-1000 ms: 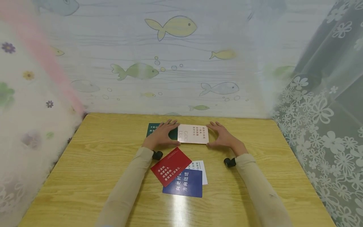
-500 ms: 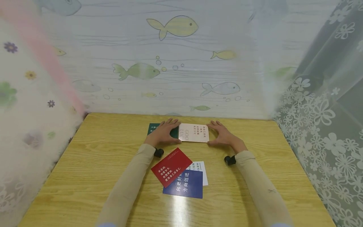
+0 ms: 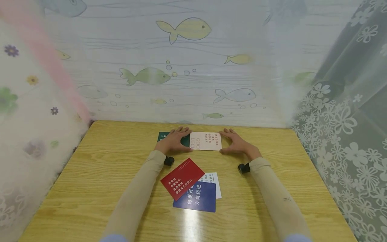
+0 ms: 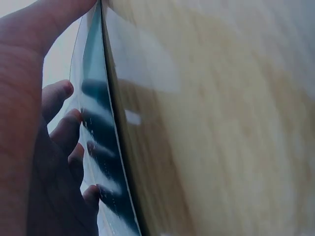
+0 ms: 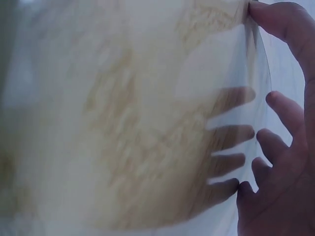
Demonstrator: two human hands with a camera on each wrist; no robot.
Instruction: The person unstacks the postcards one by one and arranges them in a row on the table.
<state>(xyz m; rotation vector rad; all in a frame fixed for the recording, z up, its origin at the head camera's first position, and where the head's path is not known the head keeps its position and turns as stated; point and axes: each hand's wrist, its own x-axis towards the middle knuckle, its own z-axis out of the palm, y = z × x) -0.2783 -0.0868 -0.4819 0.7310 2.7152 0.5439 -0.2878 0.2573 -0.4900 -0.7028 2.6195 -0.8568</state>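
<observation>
A pale pink card (image 3: 205, 140) with printed characters and "GOOD LUC…" lettering lies near the table's far edge in the head view. My left hand (image 3: 173, 140) spans its left end and my right hand (image 3: 237, 142) its right end, each with the thumb at the near corner and fingers at the far one. A dark green card (image 3: 185, 141) lies under the left hand, partly covered by it, and meets the pink card's left end. In the left wrist view the green card (image 4: 101, 98) shows edge-on beside the spread fingers (image 4: 64, 128). The right wrist view shows the right thumb (image 5: 275, 19) bent inward.
Nearer the body, a red card (image 3: 182, 178) overlaps a blue card (image 3: 196, 198) and a white card (image 3: 216, 186). They lie on the wooden table (image 3: 99, 168) between the forearms. A fish-patterned curtain (image 3: 187, 84) hangs behind the far edge, with more curtains at both sides.
The pink card has shifted slightly toward the far edge and then a little left, with both hands keeping at its ends. The red, blue and white cards stay put.
</observation>
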